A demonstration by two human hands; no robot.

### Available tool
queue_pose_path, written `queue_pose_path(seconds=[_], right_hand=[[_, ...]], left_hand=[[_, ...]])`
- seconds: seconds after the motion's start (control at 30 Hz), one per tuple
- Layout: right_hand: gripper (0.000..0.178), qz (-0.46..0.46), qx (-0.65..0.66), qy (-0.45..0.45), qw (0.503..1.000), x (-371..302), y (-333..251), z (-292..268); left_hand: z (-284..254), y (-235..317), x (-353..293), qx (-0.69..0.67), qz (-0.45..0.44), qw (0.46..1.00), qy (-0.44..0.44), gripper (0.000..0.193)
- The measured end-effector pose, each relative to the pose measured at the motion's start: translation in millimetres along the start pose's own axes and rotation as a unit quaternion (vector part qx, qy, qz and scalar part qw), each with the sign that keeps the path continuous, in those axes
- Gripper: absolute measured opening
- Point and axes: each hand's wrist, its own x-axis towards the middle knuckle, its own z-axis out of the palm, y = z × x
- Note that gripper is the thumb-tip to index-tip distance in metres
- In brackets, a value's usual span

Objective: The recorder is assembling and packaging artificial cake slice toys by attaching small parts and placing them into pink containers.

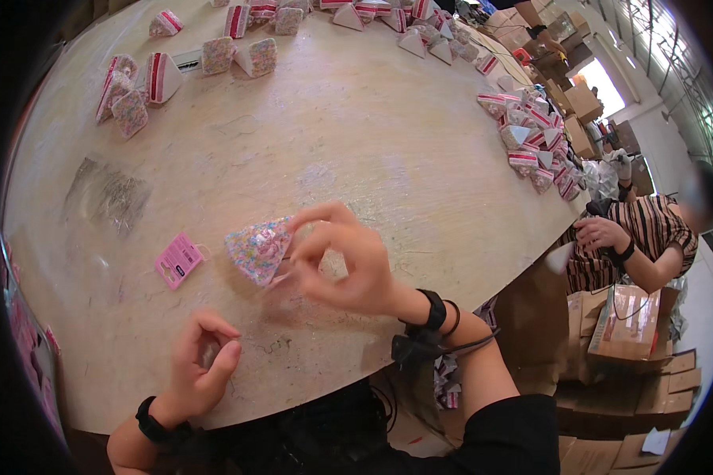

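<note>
From here I see a pink card tag (179, 260) lying flat, and just below it the left hand (203, 362), loosely curled, thumb and forefinger slightly apart. Next comes the sprinkle-covered wedge (255, 250) on the table (333, 150), with the right hand (342, 257) bent at its right edge; blur hides whether those fingertips are clamped on it. Farther right, striped wedges (535, 138) lie heaped.

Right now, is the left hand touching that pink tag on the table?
Apart. The head view shows a strip of bare table between the left hand and the pink tag lying beyond it.
</note>
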Motion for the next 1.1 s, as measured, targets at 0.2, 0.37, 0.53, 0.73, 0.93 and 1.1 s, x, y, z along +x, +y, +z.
queue_pose_path(seconds=[0.2,0.37,0.53,0.73,0.93,1.1], right_hand=[[0.009,0.137,0.19,-0.043,0.971,-8,3,25],[0.013,0.138,0.264,-0.096,0.95,-20,-12,28],[0.015,0.072,0.226,-0.147,0.96,-17,-17,27],[0.013,0.128,0.184,-0.099,0.969,-20,-17,29],[0.014,0.061,0.183,-0.1,0.976,-20,-16,26],[0.016,0.072,0.206,-0.11,0.97,-20,-22,27]], left_hand=[[-17,8,8,0.344,0.202,0.912,0.094,0.072],[-7,15,30,0.37,0.203,0.905,0.052,0.092],[-18,-2,32,0.313,0.194,0.929,0.029,0.085],[-25,-7,23,0.382,0.303,0.871,0.059,0.078],[-14,2,15,0.403,0.291,0.864,0.084,0.078],[-13,8,13,0.399,0.267,0.873,0.081,0.079]])
